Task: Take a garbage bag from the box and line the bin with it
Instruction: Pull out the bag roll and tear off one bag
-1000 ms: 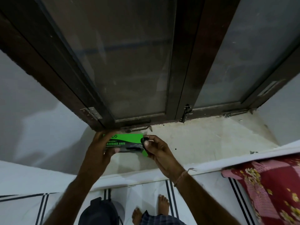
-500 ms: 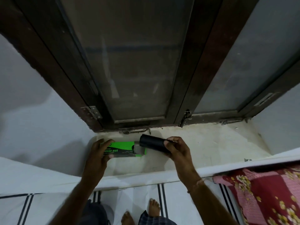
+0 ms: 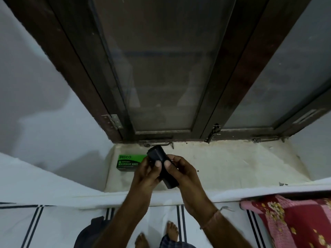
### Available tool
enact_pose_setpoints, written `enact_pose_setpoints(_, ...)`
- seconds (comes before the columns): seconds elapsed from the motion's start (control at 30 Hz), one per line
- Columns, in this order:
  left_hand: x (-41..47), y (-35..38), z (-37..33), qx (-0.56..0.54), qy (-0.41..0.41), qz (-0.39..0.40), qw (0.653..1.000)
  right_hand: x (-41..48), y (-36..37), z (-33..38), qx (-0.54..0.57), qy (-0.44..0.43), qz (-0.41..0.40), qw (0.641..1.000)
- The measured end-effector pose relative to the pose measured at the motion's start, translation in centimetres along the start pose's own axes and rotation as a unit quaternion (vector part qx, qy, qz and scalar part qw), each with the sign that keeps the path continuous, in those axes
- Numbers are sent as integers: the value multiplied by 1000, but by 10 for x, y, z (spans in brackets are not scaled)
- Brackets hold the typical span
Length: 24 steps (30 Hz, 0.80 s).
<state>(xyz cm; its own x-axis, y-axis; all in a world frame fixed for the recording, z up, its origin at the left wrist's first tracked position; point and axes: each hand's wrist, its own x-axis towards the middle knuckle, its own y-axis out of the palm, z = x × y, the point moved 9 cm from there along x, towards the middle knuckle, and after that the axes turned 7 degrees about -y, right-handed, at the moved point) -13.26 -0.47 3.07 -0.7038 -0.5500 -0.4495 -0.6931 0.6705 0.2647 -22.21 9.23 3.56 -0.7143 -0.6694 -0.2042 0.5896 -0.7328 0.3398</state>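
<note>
A black roll of garbage bags (image 3: 157, 154) is held above the window sill, tilted with its far end toward the window. My left hand (image 3: 147, 173) grips it from the left and my right hand (image 3: 182, 173) from the right, both thumbs pressed on its top. The green and black garbage bag box (image 3: 128, 162) lies on the sill just left of my hands, with nobody touching it. Its right end is hidden behind my left hand. A dark object (image 3: 91, 231) on the floor at the lower left may be the bin, mostly hidden by my left arm.
The pale stone sill (image 3: 232, 165) runs under a dark wooden window frame (image 3: 222, 97) with metal latches (image 3: 213, 132). A red and pink floral cloth (image 3: 293, 221) lies at the lower right. White wall (image 3: 35, 104) closes the left side. My bare feet (image 3: 172, 230) stand on a striped floor.
The roll came fully out of the box. My left hand let go of the box and joined my right hand on the roll, which moved toward me and turned end-on to the window.
</note>
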Motion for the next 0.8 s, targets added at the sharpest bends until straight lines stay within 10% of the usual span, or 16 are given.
enact_pose_setpoints(0.8,-13,15,41,-150,-157,32,976,11,-31,-18,-6,54,-170,984)
